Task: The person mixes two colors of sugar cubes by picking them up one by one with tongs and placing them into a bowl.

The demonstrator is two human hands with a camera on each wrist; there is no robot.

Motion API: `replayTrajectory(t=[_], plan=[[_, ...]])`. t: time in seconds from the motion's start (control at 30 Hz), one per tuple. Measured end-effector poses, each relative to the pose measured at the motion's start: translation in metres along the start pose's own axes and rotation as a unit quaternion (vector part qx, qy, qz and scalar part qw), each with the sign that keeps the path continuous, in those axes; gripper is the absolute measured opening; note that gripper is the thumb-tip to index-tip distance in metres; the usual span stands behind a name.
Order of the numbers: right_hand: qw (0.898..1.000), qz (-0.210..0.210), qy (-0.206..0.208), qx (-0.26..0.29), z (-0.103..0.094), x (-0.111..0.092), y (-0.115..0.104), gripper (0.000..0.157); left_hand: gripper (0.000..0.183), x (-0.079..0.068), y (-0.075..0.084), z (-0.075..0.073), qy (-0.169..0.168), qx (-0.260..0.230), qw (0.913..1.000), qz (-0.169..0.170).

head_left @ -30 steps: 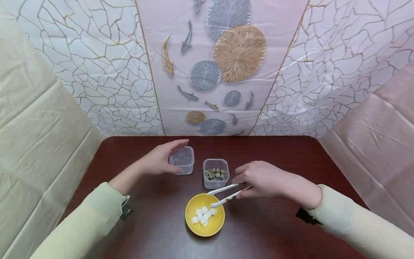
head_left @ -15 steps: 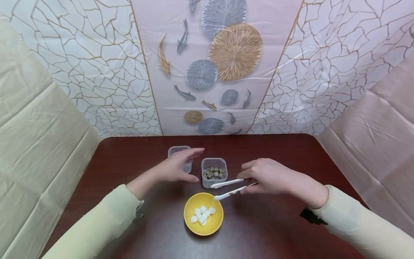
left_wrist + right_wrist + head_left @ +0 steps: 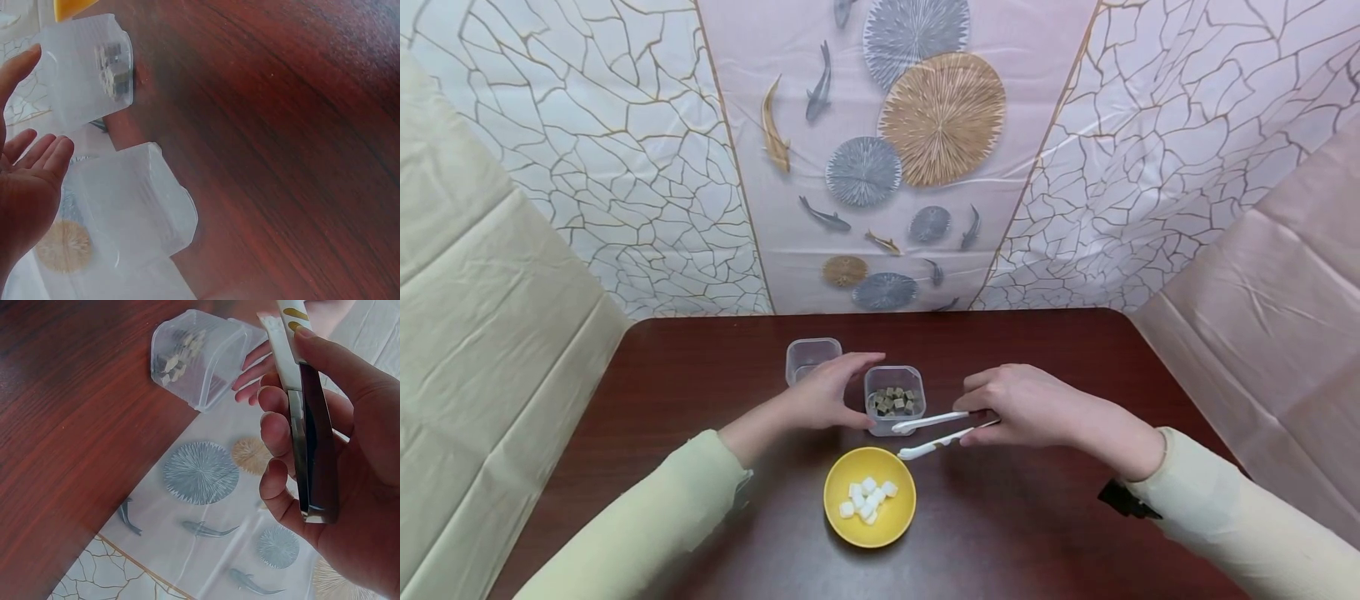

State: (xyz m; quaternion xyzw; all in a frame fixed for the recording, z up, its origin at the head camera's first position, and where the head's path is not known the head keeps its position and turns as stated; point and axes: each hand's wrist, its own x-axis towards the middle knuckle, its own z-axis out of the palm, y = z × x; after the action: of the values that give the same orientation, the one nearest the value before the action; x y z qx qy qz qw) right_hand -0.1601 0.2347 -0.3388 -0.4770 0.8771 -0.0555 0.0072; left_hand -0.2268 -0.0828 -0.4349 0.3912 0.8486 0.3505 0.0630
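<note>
My left hand [image 3: 827, 396] reaches from the left, thumb and fingers spread beside a transparent square container [image 3: 892, 374] that holds several dark greyish cubes [image 3: 893, 402]. In the left wrist view, the fingers look close to that container [image 3: 75, 75]; contact cannot be made out. White-tipped tongs [image 3: 932, 421] are gripped in my right hand [image 3: 1018, 404], their arms apart with nothing between the tips. Those tips hover by the container's front right side, above the far rim of a yellow bowl [image 3: 897, 518]. Several white cubes [image 3: 868, 500] lie in the bowl.
A second transparent container [image 3: 814, 352] stands behind my left hand, which hides its lower right part. All sit on a dark reddish-brown table [image 3: 1037, 533]. A patterned cloth backdrop [image 3: 865, 233] rises from the table's far edge, with plain fabric walls at both sides.
My left hand has moved right, from the second container to the one with dark cubes. The tongs have moved from over the bowl slightly up and right.
</note>
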Motion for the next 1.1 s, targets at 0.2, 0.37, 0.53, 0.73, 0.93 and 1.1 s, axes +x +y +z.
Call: replayTrajectory(t=[0.2,0.37,0.53,0.73,0.93,1.1], plan=[[1.000,0.003,-0.003,0.003,-0.001,0.001,0.000,0.014,0.095,0.001,-0.001,0.006,0.002,0.011,0.9997,-0.024],[1.000,0.005,-0.004,0.002,-0.001,0.002,0.000,0.013,0.095,0.003,0.002,0.010,0.008,0.029,0.9990,-0.031],[1.000,0.005,-0.003,0.001,-0.002,0.004,0.001,0.013,0.094,0.003,0.004,0.014,0.018,0.035,0.9981,-0.047],[1.000,0.015,0.003,-0.002,-0.007,0.008,0.007,0.012,0.093,0.002,0.001,0.017,0.026,0.029,0.9976,-0.057],[0.999,0.033,0.004,-0.012,-0.009,0.013,0.018,0.013,0.091,0.000,-0.003,0.019,0.039,0.018,0.9978,-0.050],[0.999,0.045,-0.002,-0.014,-0.008,0.016,0.025,0.014,0.090,-0.001,-0.005,0.021,0.048,0.015,0.9979,-0.041]])
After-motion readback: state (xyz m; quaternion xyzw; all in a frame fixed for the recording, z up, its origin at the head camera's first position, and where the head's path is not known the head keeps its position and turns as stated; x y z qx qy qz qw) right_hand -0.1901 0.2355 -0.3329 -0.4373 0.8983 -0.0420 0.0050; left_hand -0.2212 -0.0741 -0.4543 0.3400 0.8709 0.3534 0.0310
